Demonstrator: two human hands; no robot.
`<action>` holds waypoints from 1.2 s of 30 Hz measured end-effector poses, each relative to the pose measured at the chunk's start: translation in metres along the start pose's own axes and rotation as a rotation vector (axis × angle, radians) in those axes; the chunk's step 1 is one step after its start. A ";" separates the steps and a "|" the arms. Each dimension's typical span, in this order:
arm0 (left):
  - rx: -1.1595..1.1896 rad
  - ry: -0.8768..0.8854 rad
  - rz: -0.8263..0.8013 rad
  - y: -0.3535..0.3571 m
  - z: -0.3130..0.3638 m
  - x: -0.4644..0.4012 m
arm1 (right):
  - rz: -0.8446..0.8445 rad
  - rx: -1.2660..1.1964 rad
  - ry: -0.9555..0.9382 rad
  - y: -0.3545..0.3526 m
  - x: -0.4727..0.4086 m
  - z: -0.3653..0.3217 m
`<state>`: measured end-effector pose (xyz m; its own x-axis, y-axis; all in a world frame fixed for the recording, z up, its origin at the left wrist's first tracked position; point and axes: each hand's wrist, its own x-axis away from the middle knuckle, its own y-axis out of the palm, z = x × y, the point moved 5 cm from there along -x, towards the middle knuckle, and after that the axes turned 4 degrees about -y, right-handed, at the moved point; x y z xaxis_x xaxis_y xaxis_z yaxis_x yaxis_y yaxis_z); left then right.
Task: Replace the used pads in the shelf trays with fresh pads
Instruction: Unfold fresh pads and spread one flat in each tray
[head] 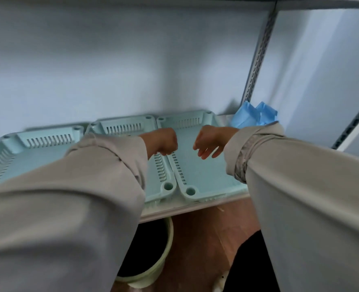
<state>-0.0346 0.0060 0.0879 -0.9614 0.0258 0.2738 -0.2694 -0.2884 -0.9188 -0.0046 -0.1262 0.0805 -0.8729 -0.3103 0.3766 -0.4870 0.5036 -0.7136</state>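
Pads (253, 114) lie beyond loosely open right hand (210, 140); left hand (164, 142) clenched.

My sleeves (86, 186) were a plain pale grey-beige, and the turned-back cuff (240, 161) on my right arm showed a mottled grey lining. The three trays (206, 175) on the shelf were pale mint green, their walls patterned with rows of narrow vertical slots. Folded pads (252, 115) in the back right corner were bright sky blue. The shelf post (258, 55) was light grey with a line of small dark holes. Behind it the wall (111, 60) was bluish white. Below, the bucket (153, 268) was pale green with a black inside, on a reddish-brown floor (206, 228).
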 end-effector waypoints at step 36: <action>-0.254 0.080 -0.147 0.121 0.105 -0.238 | 0.863 0.230 0.408 -0.141 -0.145 0.197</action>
<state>0.1676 -0.1356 -0.0589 -0.9095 0.1279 0.3955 -0.4019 -0.0276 -0.9153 0.1963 -0.3115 0.0099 -0.8911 0.4147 -0.1844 0.3042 0.2441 -0.9208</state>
